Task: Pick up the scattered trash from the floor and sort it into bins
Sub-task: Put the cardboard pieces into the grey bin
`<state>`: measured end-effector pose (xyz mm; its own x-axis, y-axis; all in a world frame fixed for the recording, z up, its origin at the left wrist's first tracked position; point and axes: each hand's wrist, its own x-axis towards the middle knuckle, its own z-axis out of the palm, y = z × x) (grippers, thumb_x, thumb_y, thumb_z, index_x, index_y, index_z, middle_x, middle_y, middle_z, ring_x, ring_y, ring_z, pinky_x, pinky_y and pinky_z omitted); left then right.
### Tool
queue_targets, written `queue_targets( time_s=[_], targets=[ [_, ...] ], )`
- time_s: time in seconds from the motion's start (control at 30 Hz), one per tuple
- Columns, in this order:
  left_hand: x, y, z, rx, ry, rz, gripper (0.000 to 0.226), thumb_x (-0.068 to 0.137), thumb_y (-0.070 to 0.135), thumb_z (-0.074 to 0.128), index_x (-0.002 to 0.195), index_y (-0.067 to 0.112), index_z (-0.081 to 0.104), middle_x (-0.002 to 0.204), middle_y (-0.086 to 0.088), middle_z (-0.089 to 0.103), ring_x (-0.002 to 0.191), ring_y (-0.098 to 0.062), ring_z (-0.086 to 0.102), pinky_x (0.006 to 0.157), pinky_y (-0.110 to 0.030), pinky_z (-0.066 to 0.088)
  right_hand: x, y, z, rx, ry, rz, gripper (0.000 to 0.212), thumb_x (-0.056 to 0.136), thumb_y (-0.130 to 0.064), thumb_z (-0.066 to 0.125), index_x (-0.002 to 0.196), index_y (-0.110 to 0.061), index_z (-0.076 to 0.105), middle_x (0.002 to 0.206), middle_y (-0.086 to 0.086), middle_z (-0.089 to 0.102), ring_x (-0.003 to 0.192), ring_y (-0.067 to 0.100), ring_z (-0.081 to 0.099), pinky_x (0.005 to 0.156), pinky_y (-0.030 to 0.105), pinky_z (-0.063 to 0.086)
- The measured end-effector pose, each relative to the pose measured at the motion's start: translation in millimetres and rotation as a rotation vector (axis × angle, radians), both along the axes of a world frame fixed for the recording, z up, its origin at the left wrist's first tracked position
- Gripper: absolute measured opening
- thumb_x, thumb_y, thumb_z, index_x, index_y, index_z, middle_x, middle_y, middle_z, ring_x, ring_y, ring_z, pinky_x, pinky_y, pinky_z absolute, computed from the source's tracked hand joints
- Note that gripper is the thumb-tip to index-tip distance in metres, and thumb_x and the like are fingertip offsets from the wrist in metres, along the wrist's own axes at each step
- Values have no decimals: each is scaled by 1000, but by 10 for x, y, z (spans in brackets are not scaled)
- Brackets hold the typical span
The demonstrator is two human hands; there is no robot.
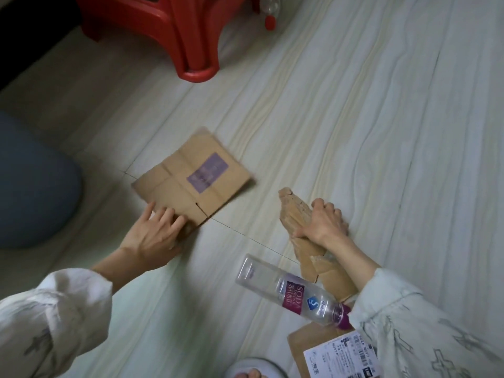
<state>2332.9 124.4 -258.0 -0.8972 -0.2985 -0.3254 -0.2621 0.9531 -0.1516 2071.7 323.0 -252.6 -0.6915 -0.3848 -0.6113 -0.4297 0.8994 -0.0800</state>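
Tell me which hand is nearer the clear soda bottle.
Right. The right hand grips torn cardboard strips just above the soda bottle; the left hand rests on the flattened cardboard box, farther to its left.

Red stool (191, 31) — blue cushion (30, 184) left.

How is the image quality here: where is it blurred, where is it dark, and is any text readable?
Head view: the flat cardboard is smeared by motion blur, its purple label unreadable; the left hand is soft too. The corners darken, mostly upper left. The bottle is sharper: "SODA" reads clearly. Straight floor seams bend slightly, wide-angle distortion.
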Motion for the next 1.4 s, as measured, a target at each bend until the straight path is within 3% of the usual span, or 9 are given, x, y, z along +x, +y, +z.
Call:
queue_targets(
  time_s=[0.2, 0.4, 0.5, 0.6, 0.7, 0.87, 1.0, 1.13, 1.4],
  targets=[
    [50, 78, 57, 257, -108, 315, 76, 77, 60, 58, 133, 21, 27, 121, -4, 39, 110, -22, 43, 89, -34, 44, 58, -83, 75, -120, 33, 13, 50, 80, -31, 69, 121, -8, 51, 122, 13, 47, 113, 30, 47, 91, 38, 46],
    [-15, 48, 15, 163, -120, 392, 90, 73, 69, 55, 139, 19, 19, 139, -10, 26, 120, -27, 35, 91, -40, 43, 253, -329, 294, -690, -14, -282, 19, 87, -23, 58, 77, -6, 58, 76, 6, 52, 72, 22, 48, 58, 28, 36],
    [-81, 31, 54, 24, -159, 250, 74, 84, 64, 44, 134, 13, 25, 130, -12, 42, 115, -26, 42, 89, -36, 42, 363, -431, 383, -820, -100, -442, 21, 87, -18, 59, 72, -6, 52, 61, 2, 50, 60, 18, 45, 55, 26, 36],
    [-95, 38, 73, -32, -220, 81, 64, 92, 51, 41, 132, 2, 30, 108, -21, 57, 96, -31, 53, 64, -34, 43, 457, -498, 364, -891, -149, -515, 23, 86, -15, 60, 85, 8, 55, 80, 23, 64, 73, 38, 58, 68, 39, 50],
    [-31, 65, 105, -135, -209, -81, 55, 60, 9, 70, 112, -6, 62, 50, -19, 53, 43, -21, 45, 35, -17, 14, 528, -519, 361, -908, -175, -538, 25, 85, -15, 61, 91, 9, 57, 90, 26, 65, 76, 35, 59, 74, 49, 51],
    [-17, -35, 294, -137, -96, 54, 58, 38, -2, 78, 94, 2, 68, 47, -7, 52, 29, -20, 41, 36, -16, 9, 623, -517, 427, -945, -211, -562, 28, 85, -20, 60, 92, 7, 54, 84, 25, 63, 70, 23, 54, 72, 47, 50],
    [13, -105, 608, -49, 99, 253, 49, 44, 9, 88, 85, 9, 61, 53, -2, 57, 33, -21, 50, 30, -20, 22, 733, -601, 620, -978, -202, -537, 25, 86, -18, 60, 74, -1, 47, 71, 18, 58, 63, 25, 51, 64, 39, 45],
    [54, -215, 1166, 63, 534, 558, 28, 95, 18, 41, 122, 10, 47, 100, -16, 66, 80, -40, 63, 60, -39, 40, 875, -748, 961, -1080, -218, -483, 24, 86, -14, 59, 70, -4, 45, 65, 5, 48, 61, 15, 42, 58, 29, 34],
    [499, -500, 2357, 71, 1284, 579, 25, 93, 10, 40, 117, 9, 49, 98, -17, 67, 82, -40, 63, 68, -46, 51, 1279, -1339, 2003, -1350, -272, -243, 19, 86, -7, 58, 70, -14, 53, 64, -1, 55, 55, 5, 46, 52, 19, 37]
  ],
)
